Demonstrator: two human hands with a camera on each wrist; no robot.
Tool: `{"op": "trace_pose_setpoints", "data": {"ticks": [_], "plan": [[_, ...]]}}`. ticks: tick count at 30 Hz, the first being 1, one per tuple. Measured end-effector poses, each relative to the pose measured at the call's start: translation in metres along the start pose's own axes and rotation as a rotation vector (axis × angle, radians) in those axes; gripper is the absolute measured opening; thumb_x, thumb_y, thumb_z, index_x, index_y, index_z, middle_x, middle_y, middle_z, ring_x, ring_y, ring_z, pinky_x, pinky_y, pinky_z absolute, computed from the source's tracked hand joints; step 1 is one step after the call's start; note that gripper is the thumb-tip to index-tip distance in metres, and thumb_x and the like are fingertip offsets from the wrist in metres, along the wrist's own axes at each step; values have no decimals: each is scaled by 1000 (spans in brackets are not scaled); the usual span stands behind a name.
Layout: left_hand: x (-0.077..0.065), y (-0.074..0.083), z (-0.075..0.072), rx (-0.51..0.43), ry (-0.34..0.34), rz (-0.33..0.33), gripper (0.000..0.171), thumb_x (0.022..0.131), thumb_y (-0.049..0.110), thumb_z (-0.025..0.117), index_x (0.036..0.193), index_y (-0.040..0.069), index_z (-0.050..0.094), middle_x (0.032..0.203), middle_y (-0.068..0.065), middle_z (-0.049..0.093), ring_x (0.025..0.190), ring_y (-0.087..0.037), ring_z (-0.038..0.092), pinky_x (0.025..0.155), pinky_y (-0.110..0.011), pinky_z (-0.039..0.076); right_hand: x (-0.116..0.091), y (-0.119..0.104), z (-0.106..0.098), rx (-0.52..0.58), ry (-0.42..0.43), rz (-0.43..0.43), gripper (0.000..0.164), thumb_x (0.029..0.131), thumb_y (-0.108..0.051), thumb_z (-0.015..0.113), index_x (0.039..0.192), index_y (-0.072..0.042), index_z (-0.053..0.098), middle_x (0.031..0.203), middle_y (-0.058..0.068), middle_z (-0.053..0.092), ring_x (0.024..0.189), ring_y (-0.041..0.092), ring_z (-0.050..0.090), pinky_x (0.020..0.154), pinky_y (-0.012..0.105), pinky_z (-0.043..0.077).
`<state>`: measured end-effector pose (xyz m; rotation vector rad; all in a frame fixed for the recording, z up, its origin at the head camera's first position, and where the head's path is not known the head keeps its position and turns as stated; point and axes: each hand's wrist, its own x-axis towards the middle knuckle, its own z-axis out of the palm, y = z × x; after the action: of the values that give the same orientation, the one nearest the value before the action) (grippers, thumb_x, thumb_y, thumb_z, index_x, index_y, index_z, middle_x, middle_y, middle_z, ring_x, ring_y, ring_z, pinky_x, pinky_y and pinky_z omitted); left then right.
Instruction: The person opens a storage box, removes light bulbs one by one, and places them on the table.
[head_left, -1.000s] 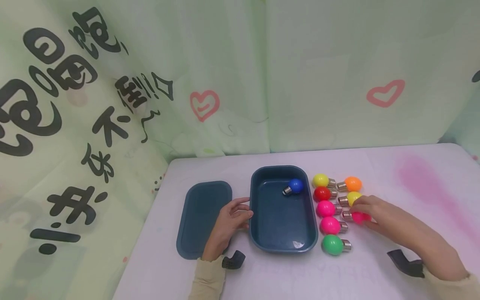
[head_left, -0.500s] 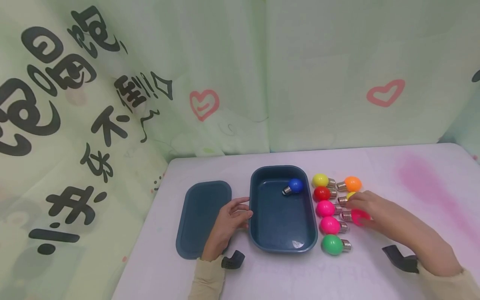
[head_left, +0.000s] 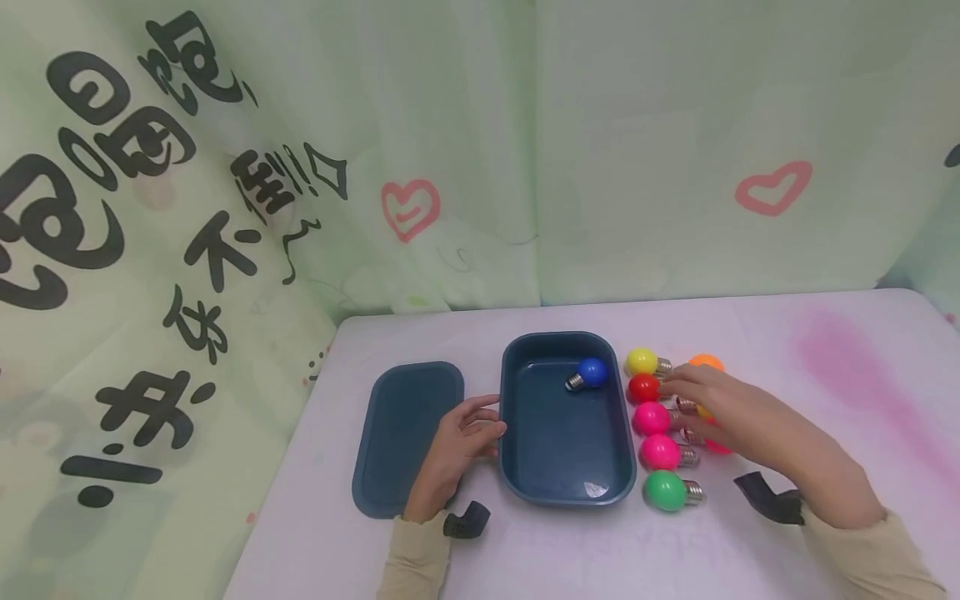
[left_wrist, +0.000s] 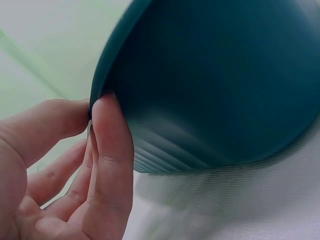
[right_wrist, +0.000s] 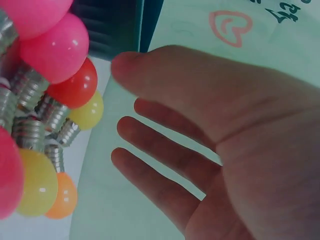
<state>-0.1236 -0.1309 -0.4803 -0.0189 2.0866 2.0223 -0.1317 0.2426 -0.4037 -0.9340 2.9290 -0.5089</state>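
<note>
At the left side of a dark blue plastic box [head_left: 567, 442], my left hand [head_left: 457, 446] pinches the rim between thumb and finger, as the left wrist view shows. A blue light bulb [head_left: 592, 372] lies inside the box. My right hand [head_left: 731, 412] hovers over the bulbs right of the box, fingers spread and holding nothing. Near its fingertips lie a red bulb [head_left: 642, 387] and a yellow bulb [head_left: 641, 361]. Pink bulbs [head_left: 660, 452] and a green bulb [head_left: 665, 490] continue the row. An orange bulb [head_left: 707, 362] and others are partly hidden by the hand.
A flat dark blue lid [head_left: 408, 442] lies on the white table [head_left: 562, 550], left of the box. Behind the table hangs a pale green curtain [head_left: 637, 167] with hearts and black writing.
My right hand has moved left and slightly away from me, from the right column of bulbs toward the left column. The left hand has stayed at the box rim.
</note>
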Motion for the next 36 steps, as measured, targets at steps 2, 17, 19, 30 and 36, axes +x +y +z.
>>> {"op": "trace_pose_setpoints", "data": {"ticks": [2, 17, 19, 30, 36], "plan": [[0, 0, 0, 0, -1, 2, 47, 88, 16, 75, 133, 10, 60, 104, -7, 65, 81, -13, 64, 69, -27, 57, 5, -3, 0, 10, 13, -9, 39, 81, -12, 81, 118, -8, 69, 122, 10, 63, 110, 31, 61, 82, 43, 58], [1, -1, -2, 41, 6, 5, 49, 89, 19, 75, 134, 11, 59, 107, -9, 65, 87, -15, 65, 71, -28, 58, 38, -16, 10, -40, 65, -90, 51, 80, -17, 83, 126, -4, 65, 124, 12, 61, 114, 30, 59, 82, 40, 59], [1, -1, -2, 46, 8, -2, 49, 89, 20, 75, 134, 13, 60, 108, -9, 66, 88, -16, 65, 72, -29, 58, 42, -18, 11, -33, 52, -81, 51, 80, -18, 83, 126, -4, 65, 125, 12, 61, 115, 30, 59, 83, 40, 59], [-1, 0, -1, 53, 3, -8, 50, 90, 18, 74, 136, 10, 58, 109, -10, 65, 87, -16, 64, 72, -27, 58, 61, -18, 21, -58, 94, -185, 47, 79, -12, 83, 122, -3, 66, 122, 12, 61, 110, 27, 61, 80, 36, 59], [-3, 2, 1, 47, 4, -18, 50, 91, 19, 73, 137, 9, 57, 108, -9, 64, 87, -15, 64, 73, -27, 57, 70, -15, 26, -66, 120, -244, 46, 78, -11, 85, 119, -3, 67, 120, 11, 61, 108, 25, 61, 80, 36, 59]]}}
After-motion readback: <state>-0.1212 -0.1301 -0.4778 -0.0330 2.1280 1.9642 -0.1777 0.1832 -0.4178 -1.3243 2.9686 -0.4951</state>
